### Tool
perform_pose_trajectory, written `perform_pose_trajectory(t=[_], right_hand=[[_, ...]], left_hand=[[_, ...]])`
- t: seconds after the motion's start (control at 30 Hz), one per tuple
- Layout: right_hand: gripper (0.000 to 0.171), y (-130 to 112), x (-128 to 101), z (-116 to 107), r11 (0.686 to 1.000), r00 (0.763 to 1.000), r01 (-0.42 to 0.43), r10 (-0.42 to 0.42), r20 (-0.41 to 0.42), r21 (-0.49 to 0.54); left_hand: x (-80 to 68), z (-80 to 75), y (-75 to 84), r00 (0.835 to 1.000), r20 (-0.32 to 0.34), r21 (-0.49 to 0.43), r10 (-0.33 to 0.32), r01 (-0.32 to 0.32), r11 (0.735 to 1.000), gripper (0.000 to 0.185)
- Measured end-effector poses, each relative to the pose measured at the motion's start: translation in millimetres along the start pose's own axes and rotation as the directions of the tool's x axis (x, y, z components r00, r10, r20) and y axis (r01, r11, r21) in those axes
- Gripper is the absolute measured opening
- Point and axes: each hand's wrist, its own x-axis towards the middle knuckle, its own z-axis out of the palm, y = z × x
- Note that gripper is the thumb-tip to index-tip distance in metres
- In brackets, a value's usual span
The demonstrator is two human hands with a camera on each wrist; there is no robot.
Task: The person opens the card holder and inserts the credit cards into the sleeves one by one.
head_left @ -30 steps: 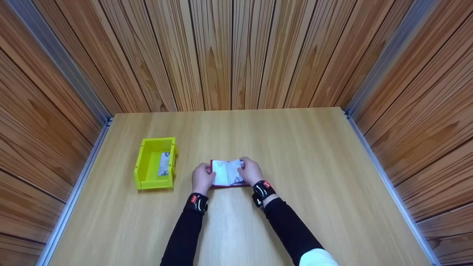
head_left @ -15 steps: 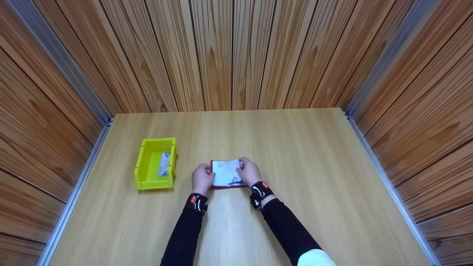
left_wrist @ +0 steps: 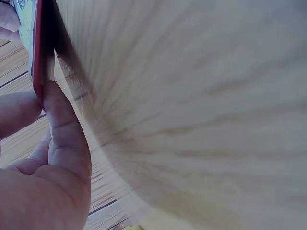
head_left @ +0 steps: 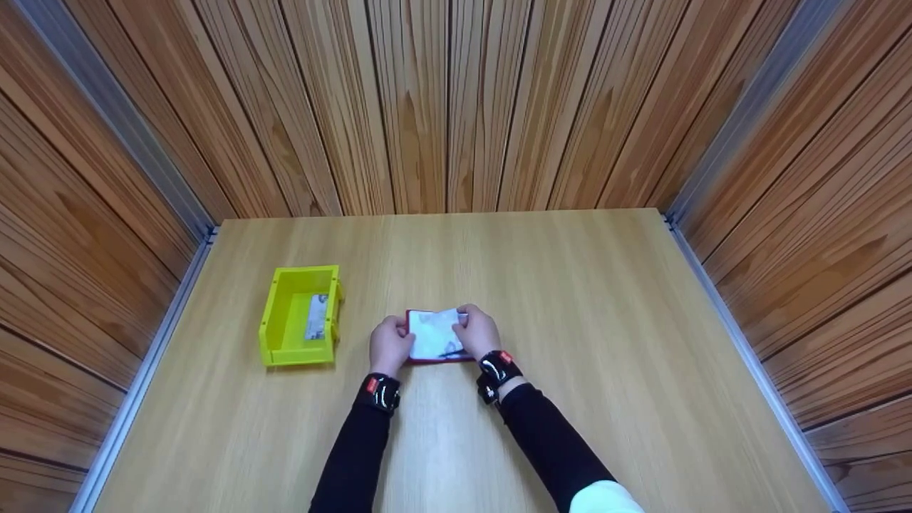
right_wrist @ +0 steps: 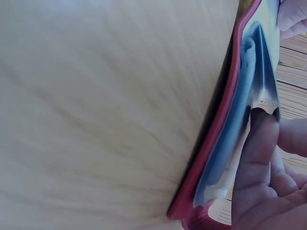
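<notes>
A small red-covered booklet (head_left: 431, 333) with white printed pages lies before me at the front middle of the table in the head view. My left hand (head_left: 390, 345) pinches its left edge between thumb and fingers; the red cover (left_wrist: 38, 52) runs up from that grip in the left wrist view. On the other side my right hand (head_left: 479, 333) pinches a white page (right_wrist: 266, 72) along its right edge. Seen from the right wrist, that page is lifted and bent, with a gap above the bluish folded layers (right_wrist: 225, 129) and the red cover beneath. The right hand hides part of the booklet.
To the left stands a yellow-green open bin (head_left: 267, 335) with a white printed card (head_left: 317, 317) inside it. Wood-panelled walls (head_left: 427, 107) enclose the light wooden table (head_left: 570, 306) at the back and both sides.
My right hand has shifted slightly left with the page edge in its pinch, and the creased page now looks flatter. The left hand has stayed almost still. The bin has not moved.
</notes>
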Motion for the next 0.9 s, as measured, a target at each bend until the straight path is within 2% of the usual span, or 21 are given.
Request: perform_pose_trajectory(t=[0.17, 0.3, 0.47, 0.9], right_hand=[[0.028, 3, 2, 3, 1.000, 0.999, 0.026, -0.026, -0.024, -0.007], [0.029, 5, 4, 5, 1.000, 1.000, 0.014, -0.014, -0.015, -0.022], [0.029, 2, 3, 6, 0.998, 1.000, 0.003, -0.002, 0.006, -0.062], [0.031, -6, 3, 6, 0.980, 0.995, 0.090, -0.079, 0.067, -0.179]], left_hand=[[0.6, 0.0, -0.6, 1.000, 0.002, -0.008, -0.008, 0.008, 1.000, 0.027], [0.0, 0.3, 0.2, 1.000, 0.009, -0.008, -0.016, 0.016, 1.000, 0.027], [-0.9, 0.3, 0.1, 1.000, -0.006, -0.001, 0.011, -0.011, 1.000, 0.026], [0.0, 0.5, 0.2, 1.000, 0.000, -0.001, -0.013, 0.013, 1.000, 0.030]])
